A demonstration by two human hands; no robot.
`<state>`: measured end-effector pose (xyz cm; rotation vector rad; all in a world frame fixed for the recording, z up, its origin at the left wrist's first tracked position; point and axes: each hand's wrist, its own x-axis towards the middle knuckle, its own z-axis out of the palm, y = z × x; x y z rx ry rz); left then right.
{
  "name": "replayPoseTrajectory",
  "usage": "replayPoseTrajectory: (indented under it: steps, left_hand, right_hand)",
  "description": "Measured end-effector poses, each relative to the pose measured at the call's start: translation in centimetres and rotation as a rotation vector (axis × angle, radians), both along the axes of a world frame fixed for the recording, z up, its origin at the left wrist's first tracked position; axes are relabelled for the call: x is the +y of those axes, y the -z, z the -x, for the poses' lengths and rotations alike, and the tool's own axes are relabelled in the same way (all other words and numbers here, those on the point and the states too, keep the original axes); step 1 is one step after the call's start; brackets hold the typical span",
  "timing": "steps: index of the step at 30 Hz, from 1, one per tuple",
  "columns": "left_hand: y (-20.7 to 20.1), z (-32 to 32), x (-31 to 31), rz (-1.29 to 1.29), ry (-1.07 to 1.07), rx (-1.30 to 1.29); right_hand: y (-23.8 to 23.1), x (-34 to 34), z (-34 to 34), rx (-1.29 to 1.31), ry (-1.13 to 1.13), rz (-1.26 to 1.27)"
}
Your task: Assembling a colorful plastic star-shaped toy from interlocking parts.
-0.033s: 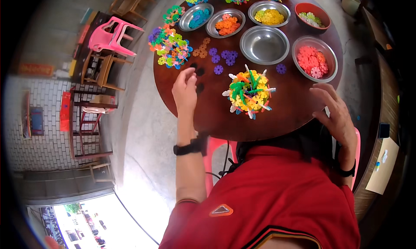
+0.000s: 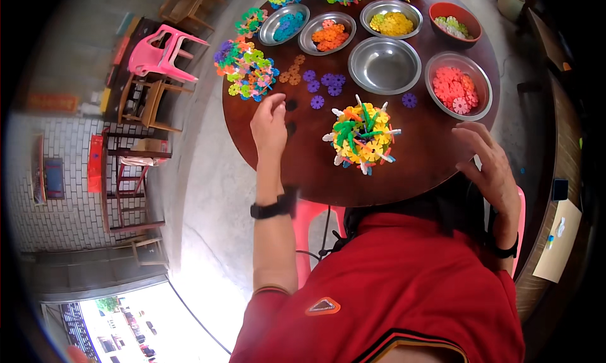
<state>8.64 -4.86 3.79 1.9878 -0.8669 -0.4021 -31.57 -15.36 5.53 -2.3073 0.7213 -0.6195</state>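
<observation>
A ball-shaped model (image 2: pixel 362 137) built of interlocking plastic flower discs, yellow with green, orange and white pieces, sits on the round brown table near its front edge. My left hand (image 2: pixel 270 126) is over the left side of the table, fingers loosely bent, nothing visible in them. Beside its fingertips lie dark flower discs (image 2: pixel 291 104). Just above it are loose orange discs (image 2: pixel 293 71) and purple discs (image 2: pixel 333 82). At the right edge my right hand (image 2: pixel 486 158) rests with curved, spread fingers, holding nothing. A lone purple disc (image 2: pixel 409 100) lies between model and bowl.
An empty metal bowl (image 2: pixel 385 66) stands behind the model. Around it are bowls of red discs (image 2: pixel 453 85), yellow discs (image 2: pixel 392 23), orange discs (image 2: pixel 329 37) and blue discs (image 2: pixel 289 26), plus a red bowl (image 2: pixel 435 12). Finished colourful models (image 2: pixel 252 72) line the far left rim.
My left hand has shifted slightly up toward the dark discs. My right hand and the model have stayed in place.
</observation>
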Motion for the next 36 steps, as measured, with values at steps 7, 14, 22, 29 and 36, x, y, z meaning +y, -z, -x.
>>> replayPoseTrajectory:
  steps: [7,14,22,29,36]
  left_hand:
    - [4.9,-4.7,-7.5,-0.317,0.189,-0.776]
    - [6.0,-4.7,-9.4,-0.452,0.158,-0.853]
    - [5.9,-5.4,-8.4,-0.531,0.123,-0.388]
    - [3.0,-3.1,-5.7,-0.421,0.154,-0.31]
    - [-2.5,4.2,-1.0,0.149,0.139,0.018]
  right_hand:
    - [0.5,-1.3,0.3,-0.009,0.046,-0.033]
    - [1.2,-1.8,0.2,0.016,0.054,-0.059]
    - [1.0,-1.1,-0.3,-0.047,0.006,-0.038]
    - [-1.0,1.9,-4.3,-0.182,-0.049,0.066]
    - [-0.9,3.7,-10.7,-0.23,-0.081,0.233]
